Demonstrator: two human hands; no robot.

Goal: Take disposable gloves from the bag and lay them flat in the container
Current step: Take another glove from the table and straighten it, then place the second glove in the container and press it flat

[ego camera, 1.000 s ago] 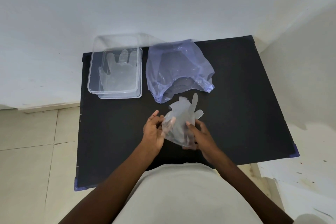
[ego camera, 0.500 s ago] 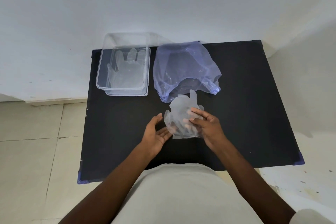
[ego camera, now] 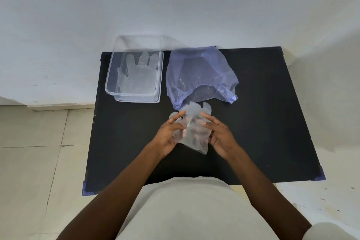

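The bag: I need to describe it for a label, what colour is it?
The bag is translucent pale purple-blue, seen in the head view.

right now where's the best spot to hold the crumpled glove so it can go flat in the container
Grip the glove by the two corners of its open cuff, the edge nearest the person, left hand and right hand coming from either side. Its fingers point away toward the bag, so spreading the cuff should let it lay flat in the container.

black table (ego camera: 272, 122) | on it: clear container (ego camera: 118, 87), blue bag (ego camera: 196, 72)
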